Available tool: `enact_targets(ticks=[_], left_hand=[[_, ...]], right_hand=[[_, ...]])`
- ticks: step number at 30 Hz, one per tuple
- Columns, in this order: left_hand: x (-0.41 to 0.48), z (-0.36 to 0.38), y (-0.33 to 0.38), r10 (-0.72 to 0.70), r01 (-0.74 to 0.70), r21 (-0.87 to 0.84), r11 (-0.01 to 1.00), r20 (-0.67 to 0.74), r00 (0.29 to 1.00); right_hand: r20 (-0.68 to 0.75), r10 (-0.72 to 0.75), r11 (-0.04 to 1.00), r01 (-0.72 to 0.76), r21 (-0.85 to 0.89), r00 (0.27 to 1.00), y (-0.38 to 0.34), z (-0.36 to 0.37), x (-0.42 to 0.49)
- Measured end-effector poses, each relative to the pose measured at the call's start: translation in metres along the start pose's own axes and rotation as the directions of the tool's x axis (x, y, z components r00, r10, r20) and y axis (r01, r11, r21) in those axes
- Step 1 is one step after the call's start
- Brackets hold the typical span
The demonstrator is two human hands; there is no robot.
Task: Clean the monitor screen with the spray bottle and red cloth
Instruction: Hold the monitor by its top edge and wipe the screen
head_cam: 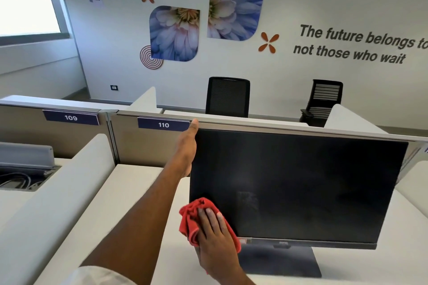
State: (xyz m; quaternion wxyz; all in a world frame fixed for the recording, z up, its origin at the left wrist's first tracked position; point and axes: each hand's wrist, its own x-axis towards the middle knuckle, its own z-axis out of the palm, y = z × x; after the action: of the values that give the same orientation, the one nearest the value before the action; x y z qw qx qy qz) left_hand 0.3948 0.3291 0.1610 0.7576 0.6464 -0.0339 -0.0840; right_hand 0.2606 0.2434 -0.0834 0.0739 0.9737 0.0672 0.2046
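Your right hand (pixel 216 236) presses the red cloth (pixel 192 219) flat against the monitor (pixel 301 182) screen's lower-left corner; your left hand (pixel 187 150) grips its upper-left edge

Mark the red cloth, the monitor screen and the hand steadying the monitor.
red cloth (pixel 188 219), head view, bunched left fold.
monitor screen (pixel 301 182), head view, dark panel centre.
left hand (pixel 187 145), head view, back of hand.

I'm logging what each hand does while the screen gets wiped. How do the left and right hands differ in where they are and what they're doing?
The left hand grips the monitor by its upper left edge, thumb near the top corner; the right hand lies flat at the lower left corner of the screen. The left hand holds no cloth; the right hand presses the red cloth against the glass. The left arm reaches far out; the right stays closer in. Both touch the monitor.
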Motion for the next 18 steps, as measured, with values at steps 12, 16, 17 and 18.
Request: enact_targets(ticks=[12, 16, 17, 18], left_hand=[[0.008, 0.003, -0.007, 0.052, -0.052, -0.009, 0.999, -0.027, 0.998], [0.008, 0.001, -0.006, 0.03, -0.031, -0.045, 0.998, -0.016, 0.999], [0.008, 0.001, -0.006, 0.027, -0.028, -0.051, 0.998, -0.019, 0.999], [0.008, 0.001, -0.007, 0.029, -0.03, -0.05, 0.998, -0.029, 0.999]], right_hand=[[-0.185, -0.063, 0.998, 0.056, -0.038, 0.981, 0.013, -0.041, 0.058], [-0.258, 0.133, 0.991, -0.12, 0.065, 0.957, 0.038, -0.035, 0.042], [-0.253, 0.203, 0.978, -0.186, 0.089, 0.946, 0.048, -0.034, 0.035], [-0.244, 0.271, 0.962, -0.251, 0.11, 0.931, 0.059, -0.034, 0.028]])
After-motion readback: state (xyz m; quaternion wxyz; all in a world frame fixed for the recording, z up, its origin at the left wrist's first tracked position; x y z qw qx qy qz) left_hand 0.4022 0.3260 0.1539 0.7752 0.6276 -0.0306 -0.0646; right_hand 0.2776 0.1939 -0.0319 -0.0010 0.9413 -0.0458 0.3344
